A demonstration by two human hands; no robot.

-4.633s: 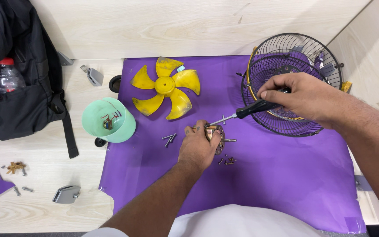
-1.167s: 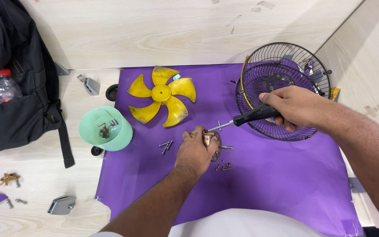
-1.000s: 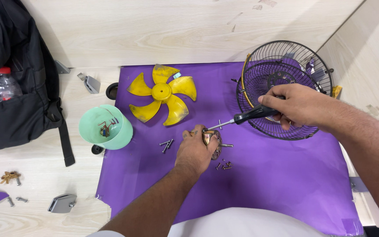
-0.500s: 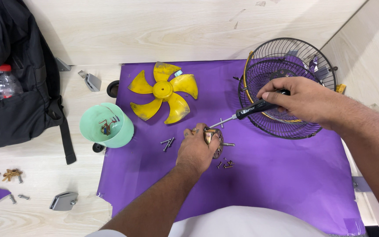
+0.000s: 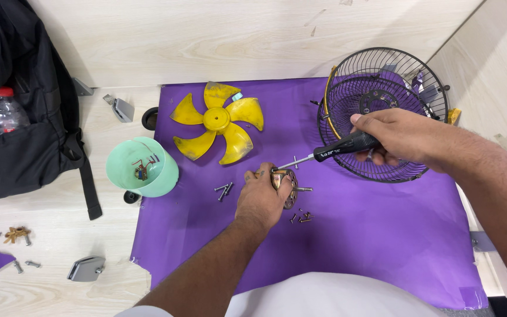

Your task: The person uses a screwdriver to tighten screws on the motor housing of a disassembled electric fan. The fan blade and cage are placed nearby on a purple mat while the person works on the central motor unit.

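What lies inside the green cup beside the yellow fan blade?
Inside the green cup lie a few small metal parts with red wire. Its near wall hides some of the bottom, so more may lie there.

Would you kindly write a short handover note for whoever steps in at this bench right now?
Left hand: pressing a small round metal motor part onto the purple mat.
Right hand: gripping a black-handled screwdriver, tip at that part.
Done: yellow fan blade and wire fan guard lie apart on the mat; loose screws beside the left hand; green cup holds small bits.
Left: the part under the screwdriver.
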